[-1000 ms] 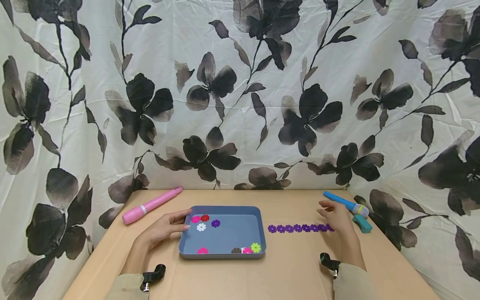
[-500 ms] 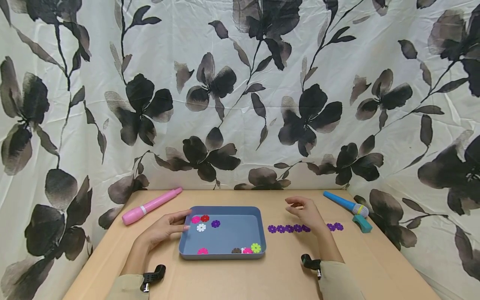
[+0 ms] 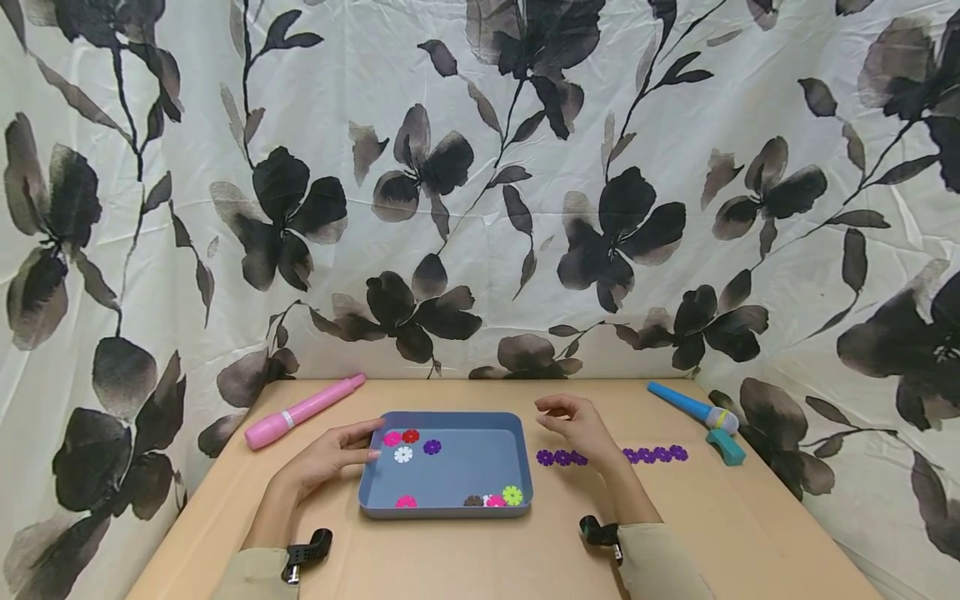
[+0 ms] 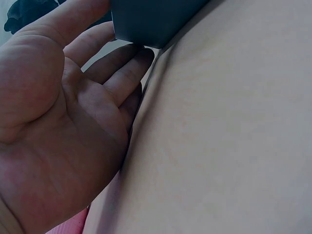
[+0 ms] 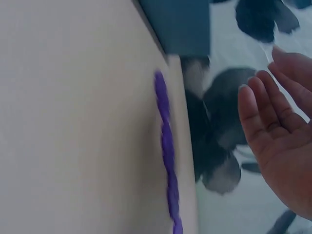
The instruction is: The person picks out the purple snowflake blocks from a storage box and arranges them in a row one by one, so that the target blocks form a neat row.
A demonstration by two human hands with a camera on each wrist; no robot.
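My left hand (image 3: 324,458) is at the left side of a blue-grey tray (image 3: 450,513), its thumb over the rim and its other fingers along the outer wall, holding it. In the left wrist view the tray (image 4: 153,22) has its corner above my fingertips. Several flower-shaped discs lie in the tray, among them a red one (image 3: 410,436), a white one (image 3: 403,455), a purple one (image 3: 432,447) and a lime one (image 3: 512,496). Right of it lies a row of purple flower discs (image 3: 662,454). My right hand (image 3: 585,432) hovers over this row, fingers loosely bent and holding nothing.
A pink toy microphone-like stick (image 3: 300,414) lies at the back left of the wooden table (image 3: 450,558). At the back right are a blue toy microphone (image 3: 686,404) and a teal block (image 3: 724,447). A floral curtain (image 3: 480,250) hangs behind.
My right hand has moved left from the right end of the purple row toward the tray, baring the row's right end. The left hand and the tray have stayed in place.
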